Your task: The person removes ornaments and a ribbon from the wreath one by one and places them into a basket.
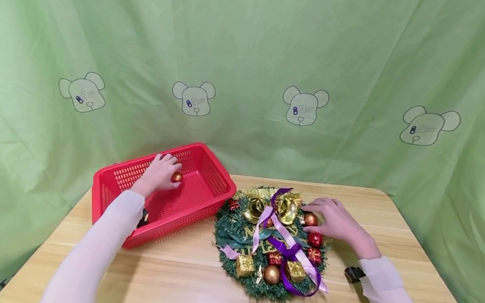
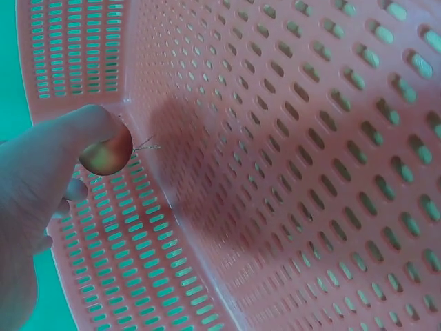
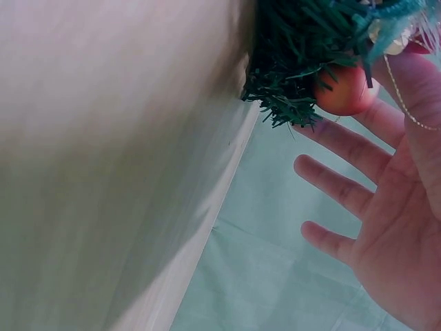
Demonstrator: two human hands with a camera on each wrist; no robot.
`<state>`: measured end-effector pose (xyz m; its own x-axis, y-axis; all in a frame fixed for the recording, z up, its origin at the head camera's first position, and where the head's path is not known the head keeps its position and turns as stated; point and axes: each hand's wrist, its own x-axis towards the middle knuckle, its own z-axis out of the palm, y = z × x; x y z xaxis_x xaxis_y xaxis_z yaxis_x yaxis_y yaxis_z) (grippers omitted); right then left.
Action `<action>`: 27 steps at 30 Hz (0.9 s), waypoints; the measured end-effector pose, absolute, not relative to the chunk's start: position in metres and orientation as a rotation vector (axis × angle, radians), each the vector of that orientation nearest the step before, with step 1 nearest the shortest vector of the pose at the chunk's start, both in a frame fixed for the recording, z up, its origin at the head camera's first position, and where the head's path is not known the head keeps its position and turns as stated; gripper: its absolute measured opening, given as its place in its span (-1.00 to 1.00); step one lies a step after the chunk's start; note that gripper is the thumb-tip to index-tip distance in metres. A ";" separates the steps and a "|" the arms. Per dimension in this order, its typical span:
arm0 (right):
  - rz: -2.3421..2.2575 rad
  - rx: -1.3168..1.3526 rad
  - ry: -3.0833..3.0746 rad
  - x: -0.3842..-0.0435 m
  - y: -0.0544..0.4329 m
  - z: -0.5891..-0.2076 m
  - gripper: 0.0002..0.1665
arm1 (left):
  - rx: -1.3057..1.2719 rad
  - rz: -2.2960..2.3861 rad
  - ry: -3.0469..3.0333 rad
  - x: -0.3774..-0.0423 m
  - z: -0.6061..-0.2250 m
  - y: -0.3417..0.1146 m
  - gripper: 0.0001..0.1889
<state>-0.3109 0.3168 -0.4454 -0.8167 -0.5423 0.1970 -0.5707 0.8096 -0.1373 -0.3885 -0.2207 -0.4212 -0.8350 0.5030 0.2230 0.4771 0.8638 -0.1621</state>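
Note:
Inside the red plastic basket (image 1: 194, 185), my left hand (image 1: 157, 174) pinches a copper-gold bauble (image 2: 109, 153) between thumb and fingers. A thin thread sticks out from this bauble. On the table to the right lies a green wreath (image 1: 231, 222) with gold bells (image 1: 287, 211), purple and pink ribbons and small gift boxes. At its right edge, my right hand (image 1: 336, 220) has its fingers spread around another copper bauble (image 3: 344, 89), which sits among the green tinsel. In the right wrist view the fingers are extended; whether they touch that bauble is hard to tell.
A red bauble (image 1: 315, 240) and a red gift box (image 1: 314, 256) sit on the wreath just below my right hand. A dark object (image 1: 144, 218) shows partly beneath my left sleeve at the basket's near side. Behind the wooden table (image 1: 176, 277) hangs a green curtain (image 1: 249, 45).

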 end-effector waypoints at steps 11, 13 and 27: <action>0.290 0.873 -2.859 -0.312 0.318 -0.446 -0.27 | -0.736 0.137 -2.833 -0.389 -0.424 -0.222 -0.54; 0.289 0.873 -2.861 -0.312 0.318 -0.446 -0.27 | -0.736 0.137 -2.826 -0.389 -0.423 -0.222 -0.55; 0.292 0.874 -2.849 -0.312 0.318 -0.447 -0.28 | -0.697 0.129 -2.861 -0.387 -0.421 -0.224 -0.48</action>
<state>-0.3120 0.3175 -0.4468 -0.8197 -0.5380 0.1965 -0.5667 0.8117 -0.1416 -0.3866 -0.2237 -0.4211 -0.8705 0.4632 0.1663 0.4463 0.8854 -0.1299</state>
